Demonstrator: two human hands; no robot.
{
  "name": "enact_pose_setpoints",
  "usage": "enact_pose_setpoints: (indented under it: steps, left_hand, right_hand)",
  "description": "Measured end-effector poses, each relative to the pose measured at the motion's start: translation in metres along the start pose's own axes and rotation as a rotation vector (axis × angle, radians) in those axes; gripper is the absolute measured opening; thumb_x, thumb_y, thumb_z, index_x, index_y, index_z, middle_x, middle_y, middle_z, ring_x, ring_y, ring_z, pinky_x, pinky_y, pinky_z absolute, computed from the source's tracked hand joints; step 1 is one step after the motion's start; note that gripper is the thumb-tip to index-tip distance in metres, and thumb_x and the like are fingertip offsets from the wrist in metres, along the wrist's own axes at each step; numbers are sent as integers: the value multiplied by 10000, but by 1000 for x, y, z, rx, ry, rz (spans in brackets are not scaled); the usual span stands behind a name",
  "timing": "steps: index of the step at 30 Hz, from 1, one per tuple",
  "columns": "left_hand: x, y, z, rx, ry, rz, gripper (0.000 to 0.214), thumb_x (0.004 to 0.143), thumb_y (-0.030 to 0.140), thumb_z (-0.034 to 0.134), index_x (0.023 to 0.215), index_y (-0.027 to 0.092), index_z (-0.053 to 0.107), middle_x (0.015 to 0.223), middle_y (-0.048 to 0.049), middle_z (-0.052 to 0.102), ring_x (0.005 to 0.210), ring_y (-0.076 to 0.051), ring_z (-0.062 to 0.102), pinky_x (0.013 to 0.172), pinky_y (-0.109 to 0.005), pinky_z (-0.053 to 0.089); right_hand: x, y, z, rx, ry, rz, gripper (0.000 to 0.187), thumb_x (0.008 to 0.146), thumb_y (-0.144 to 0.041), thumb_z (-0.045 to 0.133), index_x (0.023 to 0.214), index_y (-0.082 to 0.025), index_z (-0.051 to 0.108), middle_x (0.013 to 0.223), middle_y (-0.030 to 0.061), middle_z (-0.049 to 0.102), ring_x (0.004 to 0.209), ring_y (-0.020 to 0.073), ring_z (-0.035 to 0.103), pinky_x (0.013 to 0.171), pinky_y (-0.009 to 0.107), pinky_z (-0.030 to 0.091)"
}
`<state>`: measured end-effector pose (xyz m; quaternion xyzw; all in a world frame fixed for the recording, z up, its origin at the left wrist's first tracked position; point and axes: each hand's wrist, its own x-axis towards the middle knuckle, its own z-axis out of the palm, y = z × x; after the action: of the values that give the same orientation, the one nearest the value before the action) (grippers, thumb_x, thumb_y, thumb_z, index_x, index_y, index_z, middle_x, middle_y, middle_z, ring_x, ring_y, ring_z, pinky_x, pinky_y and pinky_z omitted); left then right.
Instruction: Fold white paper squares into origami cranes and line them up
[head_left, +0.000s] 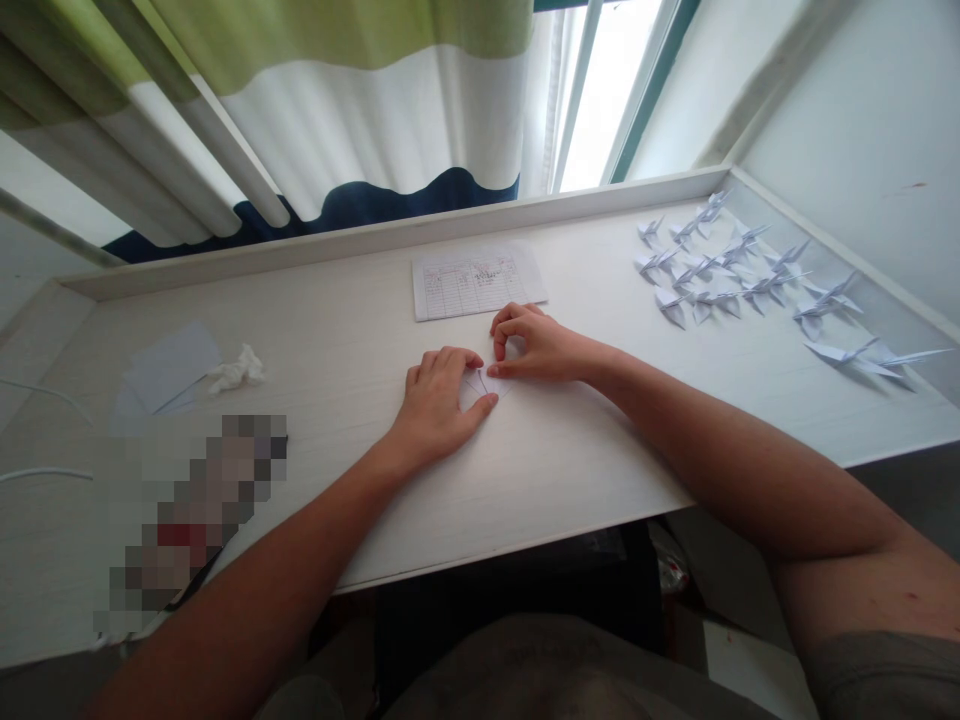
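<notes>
A small folded piece of white paper (pixel 474 383) lies on the white table in front of me, with crease lines showing. My left hand (pixel 442 403) holds its left side, thumb at the near edge and fingers curled over the far side. From the right, my right hand (pixel 544 345) has thumb and forefinger bent together at the paper's right part. Both hands cover much of the sheet, so its full shape is hidden.
Several folded white paper cranes (pixel 705 270) stand at the back right. Behind my hands lies a printed form (pixel 476 285). To the left are loose white sheets (pixel 169 365), a crumpled tissue (pixel 238 370), a pixelated object (pixel 202 510) and white cables (pixel 45 473). A raised rim (pixel 375 237) borders the table's back.
</notes>
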<state>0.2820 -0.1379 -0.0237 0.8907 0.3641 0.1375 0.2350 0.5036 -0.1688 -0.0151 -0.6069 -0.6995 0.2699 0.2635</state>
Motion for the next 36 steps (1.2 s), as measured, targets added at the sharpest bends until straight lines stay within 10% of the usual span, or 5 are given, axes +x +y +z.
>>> enact_pose_setpoints:
  steps: [29, 36]
  left_hand:
    - [23, 1, 3, -94, 148, -71, 68, 924, 213, 662, 892, 246, 713, 950, -52, 740, 1049, -290, 626, 956, -473, 477]
    - [8, -3, -3, -50, 138, -36, 86, 956, 227, 611, 1016, 241, 672, 1099, -79, 726, 1125, -299, 601, 1004, -485, 479]
  right_hand:
    - [3, 4, 0, -4, 32, -21, 173, 765, -336, 838, 815, -209, 731, 1174, 99, 663, 1248, 334, 570, 1121, 513, 436]
    - [-4, 3, 4, -83, -3, -92, 273, 905, -369, 747, 1166, -315, 808, 1336, 100, 624, 1331, 351, 523, 1175, 611, 361]
